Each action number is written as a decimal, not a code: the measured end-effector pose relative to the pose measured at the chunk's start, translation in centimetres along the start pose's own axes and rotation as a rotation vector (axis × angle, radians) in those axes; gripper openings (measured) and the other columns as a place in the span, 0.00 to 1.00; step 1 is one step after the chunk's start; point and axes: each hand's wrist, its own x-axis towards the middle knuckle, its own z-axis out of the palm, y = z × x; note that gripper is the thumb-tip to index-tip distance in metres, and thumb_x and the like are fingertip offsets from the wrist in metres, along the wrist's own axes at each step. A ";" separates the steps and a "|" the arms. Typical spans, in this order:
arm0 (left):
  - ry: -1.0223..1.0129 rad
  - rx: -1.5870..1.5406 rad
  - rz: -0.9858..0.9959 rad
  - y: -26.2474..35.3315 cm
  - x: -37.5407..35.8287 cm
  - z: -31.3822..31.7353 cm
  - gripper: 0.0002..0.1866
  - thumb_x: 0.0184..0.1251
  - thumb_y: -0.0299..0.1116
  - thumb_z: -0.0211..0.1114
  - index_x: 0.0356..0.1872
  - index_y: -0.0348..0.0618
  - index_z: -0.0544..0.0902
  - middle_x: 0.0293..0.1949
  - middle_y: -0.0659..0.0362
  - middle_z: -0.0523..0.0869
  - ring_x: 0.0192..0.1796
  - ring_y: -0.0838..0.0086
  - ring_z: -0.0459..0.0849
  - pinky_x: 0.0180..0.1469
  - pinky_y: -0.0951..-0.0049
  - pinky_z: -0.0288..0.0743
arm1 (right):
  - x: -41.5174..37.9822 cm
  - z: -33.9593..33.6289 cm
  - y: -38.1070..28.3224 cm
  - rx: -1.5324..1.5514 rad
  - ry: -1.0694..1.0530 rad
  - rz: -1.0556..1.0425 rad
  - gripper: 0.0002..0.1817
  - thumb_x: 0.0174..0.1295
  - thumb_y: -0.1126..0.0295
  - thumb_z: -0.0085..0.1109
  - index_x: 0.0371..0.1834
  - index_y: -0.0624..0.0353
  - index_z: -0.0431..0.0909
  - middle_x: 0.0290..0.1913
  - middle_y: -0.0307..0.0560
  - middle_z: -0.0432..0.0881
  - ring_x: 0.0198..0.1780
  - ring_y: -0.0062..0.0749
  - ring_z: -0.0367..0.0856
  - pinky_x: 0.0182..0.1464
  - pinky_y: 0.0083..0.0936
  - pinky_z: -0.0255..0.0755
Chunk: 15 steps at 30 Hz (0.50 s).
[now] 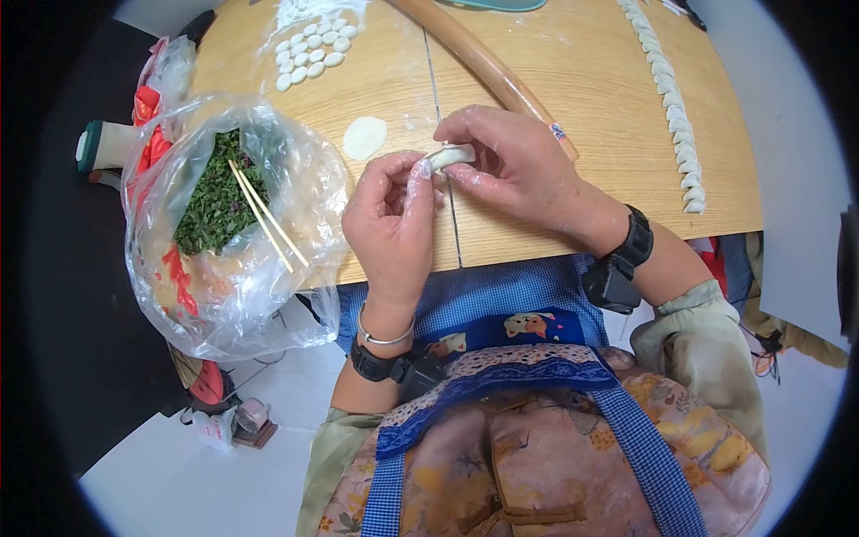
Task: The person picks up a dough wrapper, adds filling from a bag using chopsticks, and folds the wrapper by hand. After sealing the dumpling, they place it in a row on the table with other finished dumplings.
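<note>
A pale folded dumpling (452, 157) is held between my two hands above the wooden table. My left hand (394, 210) pinches its left end with floured fingertips. My right hand (528, 170) has thumb and fingers closed round its right end. Just left of the dumpling, a flat round wrapper (364, 138) lies on the table. Farther left, a clear plastic bag (313, 179) holds chopped green filling (210, 201), with a pair of chopsticks (261, 215) resting in it.
Small dough discs (316, 55) sit near flour at the back left of the table (582, 54). A long wooden rolling pin (474, 58) lies diagonally behind my right hand. A row of dumplings (673, 112) runs along the right side. A green-edged item (506, 4) is at the back.
</note>
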 end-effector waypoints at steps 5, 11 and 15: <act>0.013 0.017 -0.016 0.1 -0.1 0.1 0.06 0.68 0.21 0.60 0.43 0.31 0.78 0.32 0.58 0.83 0.31 0.83 0.81 0.33 0.84 0.74 | -0.1 0.0 0.0 -0.007 -0.024 0.026 0.14 0.55 0.71 0.66 0.45 0.60 0.78 0.34 0.49 0.83 0.33 0.39 0.83 0.35 0.29 0.76; 0.041 -0.091 -0.081 0.6 -0.1 0.1 0.10 0.70 0.21 0.56 0.50 0.33 0.74 0.35 0.57 0.83 0.32 0.81 0.81 0.34 0.84 0.76 | -0.3 -1.1 -0.4 -0.056 0.040 0.029 0.12 0.55 0.71 0.65 0.42 0.61 0.77 0.31 0.49 0.82 0.31 0.37 0.82 0.33 0.29 0.75; 0.009 -0.082 -0.089 0.5 -0.1 -0.1 0.09 0.70 0.22 0.56 0.49 0.35 0.75 0.35 0.56 0.83 0.33 0.80 0.80 0.34 0.81 0.76 | -3.9 -5.6 -1.7 -0.057 0.157 0.135 0.13 0.54 0.75 0.65 0.43 0.61 0.80 0.34 0.44 0.82 0.32 0.26 0.80 0.35 0.20 0.73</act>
